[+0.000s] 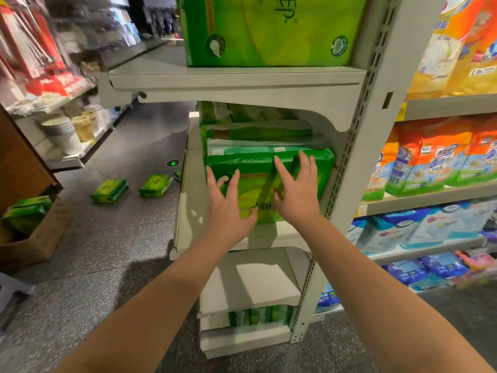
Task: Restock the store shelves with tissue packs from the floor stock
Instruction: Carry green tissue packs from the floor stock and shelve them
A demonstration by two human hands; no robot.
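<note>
Both hands are flat against the face of a green tissue pack [269, 184] on the middle shelf [188, 211] of the end rack. The left hand [228, 208] has its fingers spread and straight over the pack's left half; the right hand [297, 189] lies the same way beside the pack's carry strap. Neither is curled round anything, so this looks like a push to seat the pack deeper, towards the back of the shelf. The pack sits at the shelf's right side, close to the slotted upright [357, 146], with more green packs stacked behind and above it.

As for progress, I'd say the job is partly done. A big green pack [269, 30] fills the upper shelf and a few stand on the lowest shelf, while the shelf just below the hands shows bare board. Stock is left: two loose packs [109, 191] [156, 185] lie on the floor [121, 251] near the rack's left edge, and a cardboard box [32, 232] further left holds more green packs [27, 211]
</note>
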